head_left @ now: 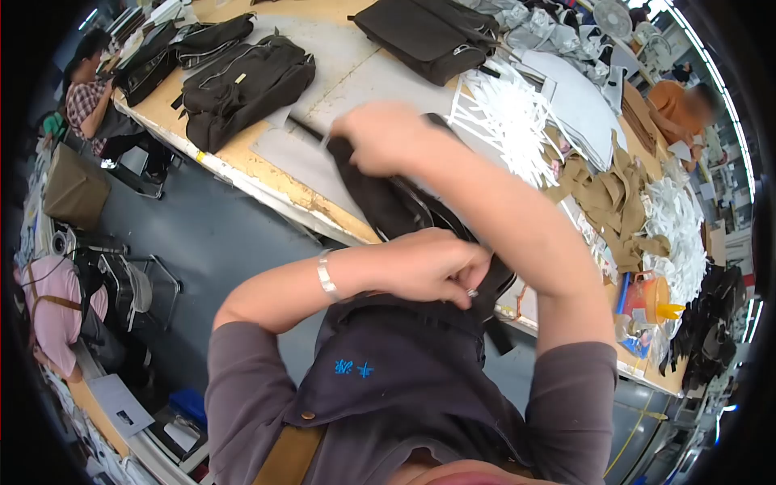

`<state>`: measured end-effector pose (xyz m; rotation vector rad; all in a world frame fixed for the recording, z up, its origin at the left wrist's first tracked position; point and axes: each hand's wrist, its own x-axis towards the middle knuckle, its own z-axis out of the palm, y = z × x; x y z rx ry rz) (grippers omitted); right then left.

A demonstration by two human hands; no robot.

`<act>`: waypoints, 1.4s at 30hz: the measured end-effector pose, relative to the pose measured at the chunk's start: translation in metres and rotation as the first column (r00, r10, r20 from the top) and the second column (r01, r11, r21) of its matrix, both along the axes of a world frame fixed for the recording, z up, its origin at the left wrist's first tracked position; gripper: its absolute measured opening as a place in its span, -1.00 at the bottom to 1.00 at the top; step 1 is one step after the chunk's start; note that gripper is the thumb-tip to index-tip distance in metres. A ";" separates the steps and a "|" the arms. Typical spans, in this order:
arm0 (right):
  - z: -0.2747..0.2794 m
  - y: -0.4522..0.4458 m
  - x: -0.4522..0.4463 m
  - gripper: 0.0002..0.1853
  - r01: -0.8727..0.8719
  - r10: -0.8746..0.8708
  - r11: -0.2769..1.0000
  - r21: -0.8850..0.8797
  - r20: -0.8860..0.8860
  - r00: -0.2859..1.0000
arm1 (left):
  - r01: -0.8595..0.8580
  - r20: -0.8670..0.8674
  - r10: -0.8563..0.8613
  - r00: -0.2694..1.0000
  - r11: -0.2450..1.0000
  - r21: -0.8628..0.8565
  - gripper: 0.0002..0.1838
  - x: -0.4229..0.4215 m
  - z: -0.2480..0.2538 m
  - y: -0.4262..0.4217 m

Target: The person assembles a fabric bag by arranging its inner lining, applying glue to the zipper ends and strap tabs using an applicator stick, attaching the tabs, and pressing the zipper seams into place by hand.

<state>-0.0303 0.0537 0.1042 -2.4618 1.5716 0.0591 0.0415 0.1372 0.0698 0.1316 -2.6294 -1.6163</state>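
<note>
A black fabric bag [370, 198] lies across the near table edge in front of my body, partly covered by my arms. My right hand [380, 137] reaches over it to the far end, its fingers closed round the dark fabric and slightly blurred. Closer to my apron, my left hand [440, 267] is curled in a pinch over the bag's near part. A small shiny spot shows at its fingertips, too small to name. A dark strap end [499, 335] hangs below the table edge beside my left hand.
Black bags [246, 89] [424, 36] lie farther along the worktable [323, 194]. White strips [509, 121], tan scraps [606, 194] and an orange container [649, 295] are at the right. People sit at both sides; a stool [133, 174] stands left.
</note>
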 end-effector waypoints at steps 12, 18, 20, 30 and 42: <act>-0.032 0.200 -0.186 -0.28 0.797 -0.371 0.528 0.295 0.924 -0.096 | -0.665 -0.510 0.433 0.743 0.557 -0.498 -0.69 0.098 0.017 -0.033; -0.097 0.265 -0.172 -0.56 0.779 -0.115 0.558 0.286 0.956 -0.269 | -0.681 -0.315 0.861 0.400 0.509 0.526 -0.64 0.074 -0.113 -0.043; -0.099 0.265 -0.176 -0.61 0.730 -0.038 0.622 0.282 0.943 -0.331 | -0.606 -0.358 0.806 0.472 0.591 0.533 -0.69 0.052 -0.111 -0.044; -0.086 0.255 -0.188 -0.65 0.836 -0.231 0.275 0.474 0.877 -0.421 | -0.741 -0.285 0.925 0.252 0.374 0.557 -0.66 0.051 -0.055 -0.038; 0.018 0.197 -0.067 -0.81 0.629 -0.195 0.700 -0.339 0.756 0.625 | -0.682 -0.239 0.951 0.196 0.307 0.664 -0.63 0.054 -0.084 -0.035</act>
